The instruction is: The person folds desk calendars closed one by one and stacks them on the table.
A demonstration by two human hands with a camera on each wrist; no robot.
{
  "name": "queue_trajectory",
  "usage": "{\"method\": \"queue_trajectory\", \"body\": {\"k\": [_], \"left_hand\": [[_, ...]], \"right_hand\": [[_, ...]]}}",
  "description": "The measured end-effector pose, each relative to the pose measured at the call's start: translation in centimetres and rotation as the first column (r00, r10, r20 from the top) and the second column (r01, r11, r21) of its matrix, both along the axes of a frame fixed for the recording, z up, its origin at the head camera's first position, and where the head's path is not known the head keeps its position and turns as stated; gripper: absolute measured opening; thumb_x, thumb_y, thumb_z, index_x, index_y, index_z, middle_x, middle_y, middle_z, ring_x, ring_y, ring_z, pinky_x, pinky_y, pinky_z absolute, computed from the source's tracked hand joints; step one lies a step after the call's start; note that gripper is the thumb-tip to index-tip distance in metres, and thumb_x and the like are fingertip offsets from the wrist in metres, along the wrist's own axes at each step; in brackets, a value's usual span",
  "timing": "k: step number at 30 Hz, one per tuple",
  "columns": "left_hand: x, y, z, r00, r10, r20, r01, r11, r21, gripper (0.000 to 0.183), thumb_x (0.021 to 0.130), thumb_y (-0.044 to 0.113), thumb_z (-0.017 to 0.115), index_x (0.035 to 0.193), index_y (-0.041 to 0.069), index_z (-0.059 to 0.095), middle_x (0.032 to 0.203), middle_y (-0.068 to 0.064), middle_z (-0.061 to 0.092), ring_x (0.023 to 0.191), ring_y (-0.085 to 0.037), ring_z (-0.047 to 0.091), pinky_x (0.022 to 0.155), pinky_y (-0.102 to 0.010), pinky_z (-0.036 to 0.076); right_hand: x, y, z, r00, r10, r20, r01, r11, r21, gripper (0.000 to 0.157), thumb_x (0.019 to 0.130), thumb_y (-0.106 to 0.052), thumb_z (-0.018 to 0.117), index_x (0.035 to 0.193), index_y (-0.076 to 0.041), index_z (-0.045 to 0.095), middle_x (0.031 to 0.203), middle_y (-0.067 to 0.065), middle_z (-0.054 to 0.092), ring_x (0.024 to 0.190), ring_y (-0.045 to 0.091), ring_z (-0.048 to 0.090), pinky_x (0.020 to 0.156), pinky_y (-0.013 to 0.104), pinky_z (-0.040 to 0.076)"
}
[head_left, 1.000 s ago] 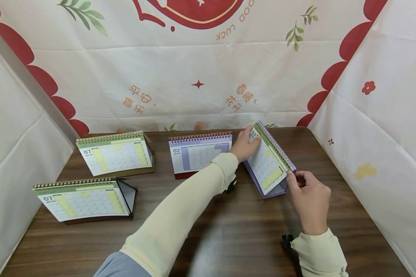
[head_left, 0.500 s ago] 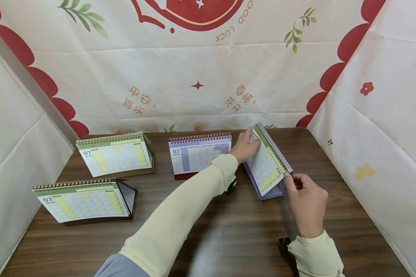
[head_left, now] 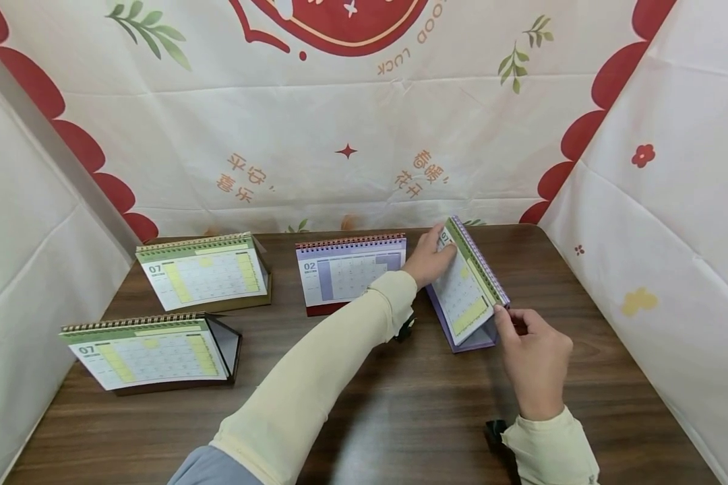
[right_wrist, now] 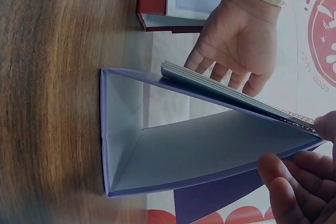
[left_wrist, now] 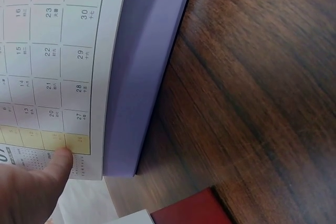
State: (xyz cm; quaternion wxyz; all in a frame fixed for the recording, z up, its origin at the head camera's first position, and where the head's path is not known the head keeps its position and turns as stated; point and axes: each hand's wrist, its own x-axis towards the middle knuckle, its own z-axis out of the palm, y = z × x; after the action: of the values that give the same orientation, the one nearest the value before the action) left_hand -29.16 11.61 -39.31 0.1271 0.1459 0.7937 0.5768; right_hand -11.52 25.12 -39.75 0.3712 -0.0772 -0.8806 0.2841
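A purple-based desk calendar (head_left: pixel 466 296) opened to month 07 stands at an angle on the right of the table. My left hand (head_left: pixel 427 259) grips its far end, the thumb lying on the page in the left wrist view. At its near top corner, by the spiral binding, my right hand (head_left: pixel 536 364) pinches it between thumb and fingers. From the right wrist view the calendar's triangular stand (right_wrist: pixel 178 153) shows its hollow inside, with its base on the table. The left hand's fingers are partly hidden behind the pages.
Left of my left hand stands a red-based calendar (head_left: pixel 348 273) showing 02, partly covered by the left arm. Two green-topped 07 calendars, one gold-based (head_left: pixel 206 273) and one dark-based (head_left: pixel 152 353), stand on the table's left. Printed cloth (head_left: pixel 340 114) hangs behind and on both sides.
The purple calendar's near end has swung slightly left and toward me, and my right hand has moved with it. My left hand stays at the far end. The other calendars stay put.
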Motion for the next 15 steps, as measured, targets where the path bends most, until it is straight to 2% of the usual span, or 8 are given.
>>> {"method": "queue_trajectory", "body": {"k": [11, 15], "left_hand": [[0.2, 0.1, 0.16, 1.0, 0.02, -0.004, -0.02, 1.0, -0.014, 0.065, 0.102, 0.038, 0.045, 0.16, 0.025, 0.019, 0.156, -0.004, 0.029, 0.125, -0.018, 0.045, 0.108, -0.033, 0.035], [0.26, 0.18, 0.26, 0.999, 0.034, -0.005, -0.034, 0.999, -0.017, 0.065, 0.101, 0.038, 0.046, 0.16, 0.026, 0.02, 0.156, -0.004, 0.029, 0.127, -0.018, 0.044, 0.11, -0.033, 0.033]], "right_hand": [[-0.13, 0.19, -0.27, 1.0, 0.008, 0.002, -0.008, 1.0, -0.025, 0.026, 0.09, -0.02, 0.074, 0.084, 0.005, 0.074, 0.071, 0.016, 0.07, 0.059, 0.022, 0.061, 0.051, 0.006, 0.034], [-0.17, 0.2, -0.34, 1.0, 0.001, 0.01, -0.001, 0.999, -0.04, 0.028, 0.091, -0.023, 0.074, 0.085, 0.004, 0.074, 0.071, 0.016, 0.07, 0.059, 0.022, 0.06, 0.051, 0.007, 0.034]]}}
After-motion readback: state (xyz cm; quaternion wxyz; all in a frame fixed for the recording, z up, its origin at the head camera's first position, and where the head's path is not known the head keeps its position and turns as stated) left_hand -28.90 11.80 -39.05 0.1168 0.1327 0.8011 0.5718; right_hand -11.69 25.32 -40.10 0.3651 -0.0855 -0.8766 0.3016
